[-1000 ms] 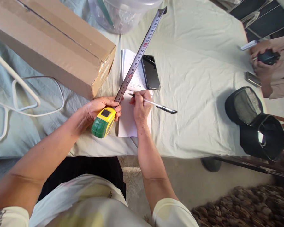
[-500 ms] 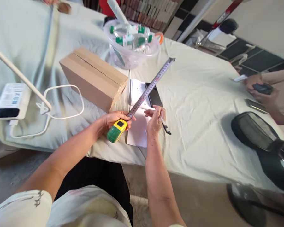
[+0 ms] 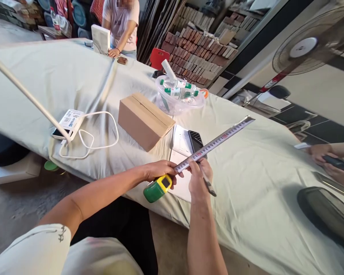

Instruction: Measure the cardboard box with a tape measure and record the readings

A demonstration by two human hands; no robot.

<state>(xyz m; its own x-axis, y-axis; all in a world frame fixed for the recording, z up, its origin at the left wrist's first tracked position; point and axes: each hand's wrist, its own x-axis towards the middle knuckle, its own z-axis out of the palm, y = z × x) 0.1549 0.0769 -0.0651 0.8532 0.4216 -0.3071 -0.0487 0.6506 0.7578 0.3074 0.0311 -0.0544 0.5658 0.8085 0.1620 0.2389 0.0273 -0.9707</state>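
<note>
My left hand (image 3: 158, 170) is closed around a green and yellow tape measure (image 3: 154, 192), its marked metal blade drawn out up and to the right. In my right hand (image 3: 198, 182) is a pen (image 3: 208, 185), pointing down past the fingers. That hand's thumb and fingertips are at the lower edge of the blade, close to the left hand. Beneath the blade lies an open notebook (image 3: 181, 142), partly covered by my hands. A dark flat device (image 3: 195, 140) rests on its right side. Left of the notebook sits a closed cardboard box (image 3: 143, 124).
Behind the box stands a clear plastic basket (image 3: 167, 105) with green-capped bottles. A white power bank (image 3: 70, 121) with a looped cable is at left. Another person's hands (image 3: 329, 158) hold a dark object at right; another person (image 3: 122, 28) stands at the far end. A fan (image 3: 304, 47) is behind.
The view has tilted up, showing more of the far side. My right hand has come up to the tape blade, pen still in it. The blade has swung lower toward the right.
</note>
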